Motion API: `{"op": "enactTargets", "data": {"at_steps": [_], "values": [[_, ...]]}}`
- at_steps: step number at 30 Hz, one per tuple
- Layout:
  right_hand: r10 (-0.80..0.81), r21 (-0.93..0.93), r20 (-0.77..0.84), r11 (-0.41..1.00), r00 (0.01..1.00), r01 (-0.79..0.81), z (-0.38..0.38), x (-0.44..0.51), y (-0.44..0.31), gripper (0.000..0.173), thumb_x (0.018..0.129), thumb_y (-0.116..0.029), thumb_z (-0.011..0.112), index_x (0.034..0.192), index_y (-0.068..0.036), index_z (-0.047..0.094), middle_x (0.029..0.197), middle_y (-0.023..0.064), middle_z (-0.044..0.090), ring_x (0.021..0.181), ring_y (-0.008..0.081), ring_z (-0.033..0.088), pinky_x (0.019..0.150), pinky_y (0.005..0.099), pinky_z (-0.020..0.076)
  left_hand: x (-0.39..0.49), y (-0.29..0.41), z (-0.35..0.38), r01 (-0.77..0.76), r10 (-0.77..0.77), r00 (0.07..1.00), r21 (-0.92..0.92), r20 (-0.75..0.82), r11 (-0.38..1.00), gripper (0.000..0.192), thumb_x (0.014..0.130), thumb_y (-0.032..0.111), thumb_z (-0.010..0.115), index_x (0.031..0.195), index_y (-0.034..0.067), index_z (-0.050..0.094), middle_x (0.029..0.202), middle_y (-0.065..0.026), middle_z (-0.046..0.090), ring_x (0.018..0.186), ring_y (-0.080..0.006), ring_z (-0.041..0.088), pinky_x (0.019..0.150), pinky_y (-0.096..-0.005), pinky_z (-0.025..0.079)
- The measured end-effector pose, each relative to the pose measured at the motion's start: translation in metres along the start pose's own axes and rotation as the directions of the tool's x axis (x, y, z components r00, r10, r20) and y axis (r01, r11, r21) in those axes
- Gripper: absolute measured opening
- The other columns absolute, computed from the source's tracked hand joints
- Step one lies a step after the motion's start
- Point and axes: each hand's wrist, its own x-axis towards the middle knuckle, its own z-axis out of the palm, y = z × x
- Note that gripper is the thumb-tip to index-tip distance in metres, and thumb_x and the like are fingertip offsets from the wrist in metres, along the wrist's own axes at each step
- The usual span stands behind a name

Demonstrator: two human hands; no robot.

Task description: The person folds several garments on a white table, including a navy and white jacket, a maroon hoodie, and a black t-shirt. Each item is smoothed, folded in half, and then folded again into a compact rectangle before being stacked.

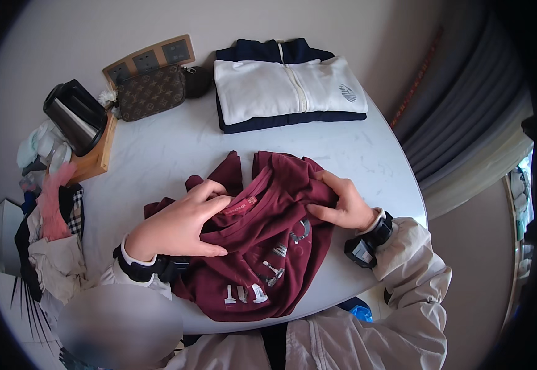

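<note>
A maroon shirt lies rumpled on the white table, its neckline turned up towards me. A red neck label with writing shows inside the collar, and silvery printed letters run down the front. On the left side of the neckline, my left hand holds the fabric, thumb lying over it and some fingertips hidden in the folds. My right hand grips the opposite shoulder area between thumb and fingers. Both wrists wear black strapped devices.
A folded white and navy zip jacket rests at the table's back. Left of it are a brown monogrammed pouch, a round dark case and an electric kettle on a wooden stand. Clothes pile at the left edge.
</note>
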Motion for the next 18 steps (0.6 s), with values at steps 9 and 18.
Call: {"op": "enactTargets", "data": {"at_steps": [9,18], "values": [[-0.26,-0.262,0.234,0.911,0.937,0.319,-0.006,0.004,-0.005,0.068,0.061,-0.047,0.09,0.085,0.004,0.052,0.085,0.0191,0.05,0.072,0.0332,0.049,0.066,0.0401,0.0422,-0.027,-0.01,-0.031,0.202,-0.202,0.979,0.028,0.018,0.979,0.085,0.066,0.033,0.09,0.137,0.006,0.052,0.131,-0.0154,0.046,0.115,-0.0314,0.054,0.099,-0.0391,0.046],[-0.216,-0.445,0.265,0.837,0.94,0.318,0.039,-0.009,-0.018,0.047,0.07,-0.029,0.081,0.097,0.001,0.056,0.093,0.0162,0.057,0.085,0.037,0.06,0.075,0.0443,0.0478,-0.036,-0.028,0.001,0.227,-0.226,0.968,0.003,0.107,0.974,0.105,0.063,0.031,0.091,0.147,0.0,0.035,0.138,-0.0225,0.046,0.127,-0.0374,0.051,0.106,-0.0398,0.042]]}}
